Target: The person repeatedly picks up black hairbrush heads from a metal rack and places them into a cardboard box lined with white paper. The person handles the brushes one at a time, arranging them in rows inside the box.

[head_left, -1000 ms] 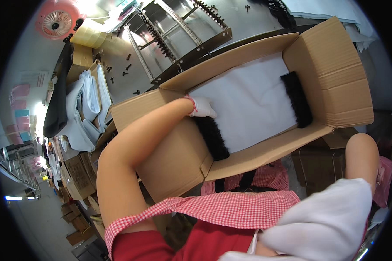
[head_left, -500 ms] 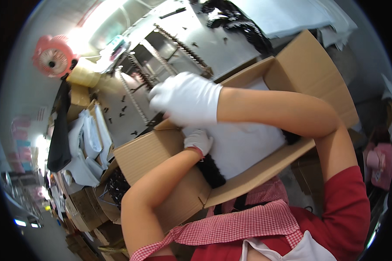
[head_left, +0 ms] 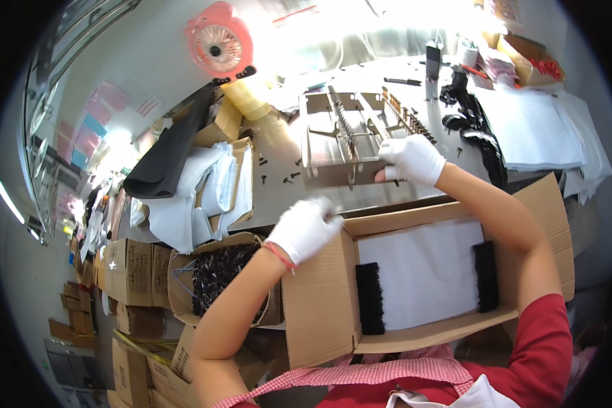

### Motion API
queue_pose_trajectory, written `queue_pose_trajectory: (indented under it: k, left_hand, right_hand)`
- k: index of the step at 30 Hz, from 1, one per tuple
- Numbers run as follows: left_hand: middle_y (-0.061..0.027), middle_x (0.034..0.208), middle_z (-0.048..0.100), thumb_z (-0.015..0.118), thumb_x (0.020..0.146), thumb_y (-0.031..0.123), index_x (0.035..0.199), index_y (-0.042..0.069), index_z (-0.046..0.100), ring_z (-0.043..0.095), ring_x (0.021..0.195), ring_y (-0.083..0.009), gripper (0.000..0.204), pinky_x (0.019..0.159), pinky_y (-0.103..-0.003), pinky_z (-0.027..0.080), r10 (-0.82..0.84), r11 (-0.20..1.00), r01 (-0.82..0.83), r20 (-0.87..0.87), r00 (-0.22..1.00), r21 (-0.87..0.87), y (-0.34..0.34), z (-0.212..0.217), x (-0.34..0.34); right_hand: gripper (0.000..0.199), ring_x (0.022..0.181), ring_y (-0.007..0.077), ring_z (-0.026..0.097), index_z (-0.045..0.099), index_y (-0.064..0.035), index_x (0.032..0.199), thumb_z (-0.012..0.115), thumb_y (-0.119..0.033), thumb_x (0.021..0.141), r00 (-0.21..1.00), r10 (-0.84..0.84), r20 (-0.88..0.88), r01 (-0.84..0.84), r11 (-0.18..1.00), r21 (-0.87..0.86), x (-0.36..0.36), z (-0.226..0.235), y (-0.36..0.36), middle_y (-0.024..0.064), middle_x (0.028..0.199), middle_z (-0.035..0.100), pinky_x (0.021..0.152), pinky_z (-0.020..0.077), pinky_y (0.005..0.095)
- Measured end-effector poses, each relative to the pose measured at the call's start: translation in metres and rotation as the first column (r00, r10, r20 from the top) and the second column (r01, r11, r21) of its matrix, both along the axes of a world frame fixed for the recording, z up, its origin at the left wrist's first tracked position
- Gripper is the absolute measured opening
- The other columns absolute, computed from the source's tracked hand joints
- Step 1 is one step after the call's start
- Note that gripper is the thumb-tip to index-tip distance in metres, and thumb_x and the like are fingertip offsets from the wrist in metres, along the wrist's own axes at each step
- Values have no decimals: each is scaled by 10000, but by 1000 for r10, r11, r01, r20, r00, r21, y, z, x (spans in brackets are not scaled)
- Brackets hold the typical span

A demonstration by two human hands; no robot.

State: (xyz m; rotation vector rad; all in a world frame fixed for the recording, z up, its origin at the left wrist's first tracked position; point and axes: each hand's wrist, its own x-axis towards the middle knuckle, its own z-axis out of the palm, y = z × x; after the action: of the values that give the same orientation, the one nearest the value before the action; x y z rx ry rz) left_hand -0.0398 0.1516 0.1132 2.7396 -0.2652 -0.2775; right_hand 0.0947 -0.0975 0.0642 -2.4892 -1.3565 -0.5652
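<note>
Head view: my right hand, in a white glove, is closed around the front edge of the metal rack on the surface. My left hand touches the far flap of the open cardboard box; whether it grips I cannot tell.

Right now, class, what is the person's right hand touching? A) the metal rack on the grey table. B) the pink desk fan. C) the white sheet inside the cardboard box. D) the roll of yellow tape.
A: the gloved right hand grips the near edge of the metal rack on the grey table, beyond the open cardboard box.
</note>
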Motion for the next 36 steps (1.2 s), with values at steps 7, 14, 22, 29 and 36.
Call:
queue_pose_trajectory:
  k: [7, 14, 22, 29, 36]
  left_hand:
    - [-272, 1446, 357, 896, 573, 368, 1499, -63, 146, 294, 1386, -449, 1268, 1167, -499, 215, 241, 933, -356, 817, 524, -47, 26, 32, 44]
    - [-177, 1167, 497, 758, 571, 166, 1442, 69, 345, 471, 1063, -359, 969, 952, -479, 370, -62, 991, -105, 986, 154, 78, 101, 95, 2]
    - [-202, 1069, 530, 733, 567, 187, 1391, 65, 450, 524, 1030, -384, 880, 946, -470, 409, 77, 915, -384, 883, 464, 122, 203, 62, -56]
    - [-259, 1121, 596, 755, 597, 195, 1388, 33, 492, 590, 1086, -394, 849, 971, -441, 467, 362, 815, -569, 672, 646, 107, 317, 23, -121]
    - [-206, 1038, 582, 736, 579, 142, 1350, 98, 530, 548, 976, -385, 800, 906, -458, 444, 246, 899, -427, 695, 676, 97, 332, -9, -150]
  right_hand:
    - [486, 825, 73, 617, 659, 15, 1116, 713, -422, 910, 530, 555, -642, 218, 642, 735, -53, 112, 41, 44, 910, 691, 701, 520, 239]
    - [623, 791, 145, 490, 501, -43, 917, 487, -666, 941, 868, 324, -375, 81, 653, 753, -62, 112, 84, 63, 822, 508, 732, 444, 319]
    - [329, 637, 284, 602, 673, -17, 910, 536, -298, 1011, 680, 244, -691, 176, 861, 478, -119, 31, 155, 167, 727, 633, 664, 497, 386]
    - [217, 823, 169, 664, 610, -96, 1058, 472, -253, 1002, 376, 395, -839, 728, 435, 530, -18, 15, 154, 73, 1052, 703, 682, 460, 263]
    - [215, 525, 56, 332, 541, -135, 1023, 555, -347, 989, 43, 199, -979, 544, 817, 190, -11, 33, 277, -78, 666, 351, 426, 254, 221]
